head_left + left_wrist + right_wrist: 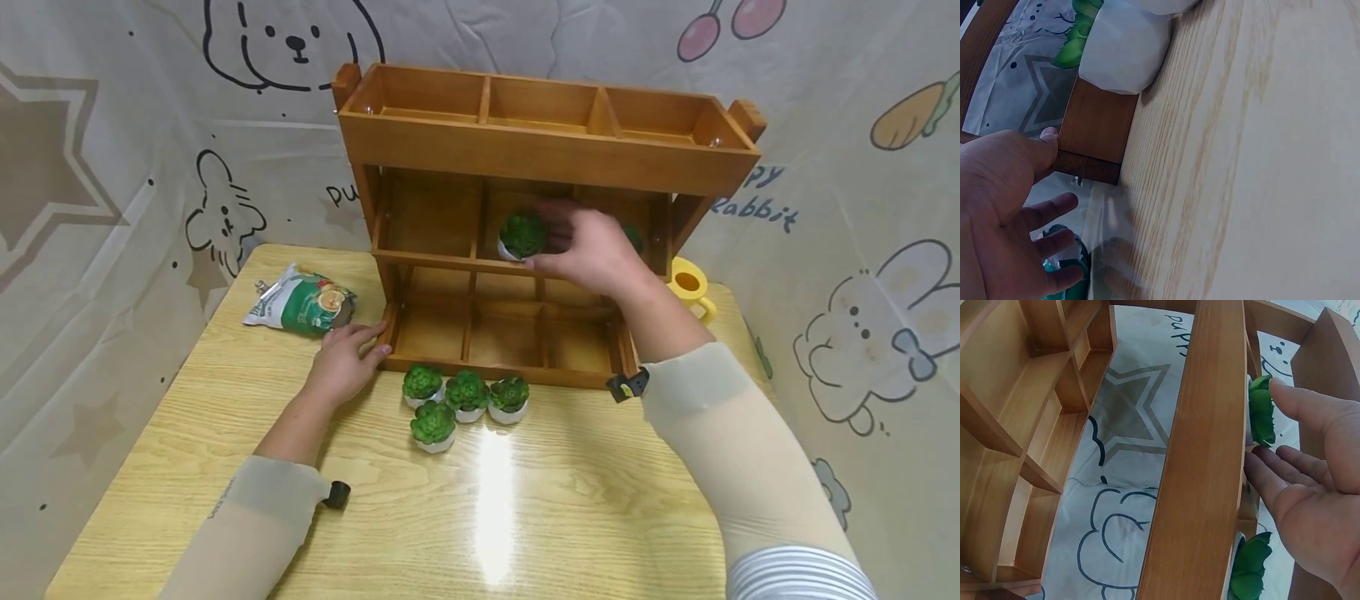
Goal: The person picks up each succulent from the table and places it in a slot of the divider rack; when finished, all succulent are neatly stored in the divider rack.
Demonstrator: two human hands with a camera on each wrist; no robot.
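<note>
A wooden three-tier shelf (547, 154) with divided compartments stands at the back of the table. My right hand (592, 250) reaches into its middle tier and holds a small potted succulent (522, 236) at the centre compartment, thumb on one side and fingers on the other in the right wrist view. Another succulent (1250, 567) sits in the neighbouring right compartment, mostly hidden by my hand in the head view. My left hand (345, 364) touches the lower left end of the shelf, its fingers fairly straight. Several potted succulents (467, 392) stand on the table before the shelf.
Left of the shelf lies a green and white snack bag (303, 302). A yellow watering can (688, 287) is partly hidden behind the shelf's right side. Printed cloth (847, 333) hangs around the wooden table (585, 500).
</note>
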